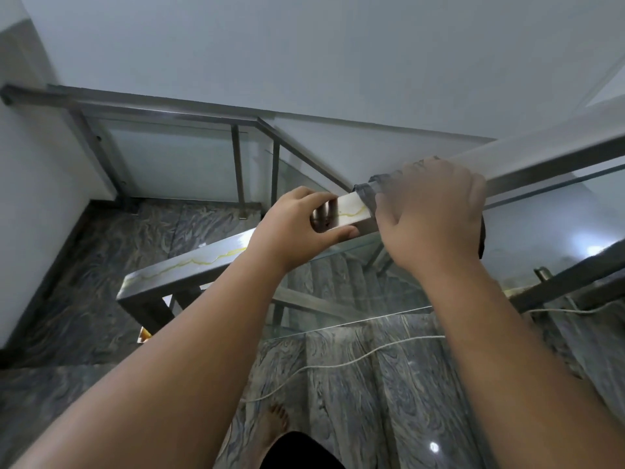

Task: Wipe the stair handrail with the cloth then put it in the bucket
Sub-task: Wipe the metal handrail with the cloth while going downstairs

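A square steel handrail [189, 269] runs from lower left to upper right, with a thin yellow streak along its top. My left hand [297, 225] grips the rail, fingers over the top and thumb underneath. Just to its right, my right hand [429, 214] holds a grey cloth [367, 194] wrapped round the rail; most of the cloth is hidden under the hand, and a dark end hangs below it. No bucket is in view.
Glass panels [355, 299] fill the railing below the handrail. Grey marbled stairs [355, 384] descend ahead, with a white cord [338, 365] lying across them. A second railing [169, 110] borders the landing at the back left. White walls surround the stairwell.
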